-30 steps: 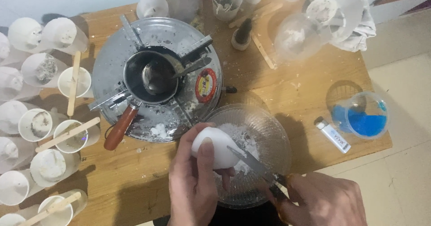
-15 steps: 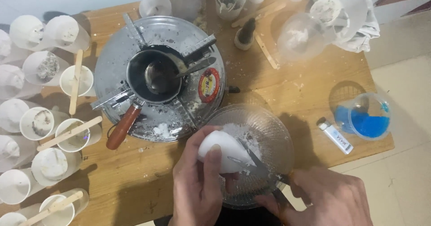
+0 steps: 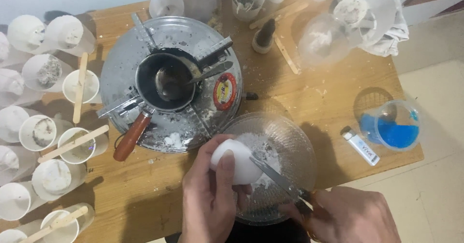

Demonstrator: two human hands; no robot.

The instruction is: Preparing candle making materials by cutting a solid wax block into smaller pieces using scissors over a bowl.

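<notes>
Since the earlier frames the white wax block (image 3: 238,162) has shifted slightly toward the middle of the clear glass bowl (image 3: 295,146), and the knife (image 3: 276,177) has drawn back toward the right hand; the desk's other contents are unchanged.

Left hand (image 3: 209,199): raised from the desk's near edge, palm turned inward, fingers curled around the block, thumb pressed flat on its upper face. Grip is closed on the block.

Right hand (image 3: 350,216): at the near edge, right of the bowl, knuckles up, closed around the knife's handle. The blade runs up and left, and its tip meets the block's right side.

Wax block: rounded, smooth, matt white, held over the bowl's near-left part. White shavings and powder lie in the bowl beneath it. The bowl sits at the near edge of the desk, centre, touching the metal hot plate (image 3: 169,83).

Surroundings: the round hot plate occupies the desk's middle-left and carries a small dark pot (image 3: 164,81) with a spoon (image 3: 203,74) in it and a brown wooden handle (image 3: 130,137). White cups (image 3: 46,132), several topped with wooden sticks, line the left edge. A clear cup of blue liquid (image 3: 394,127) stands near the right edge, with a white lighter (image 3: 360,146) just beside it. More clear containers crowd the far right corner.
</notes>
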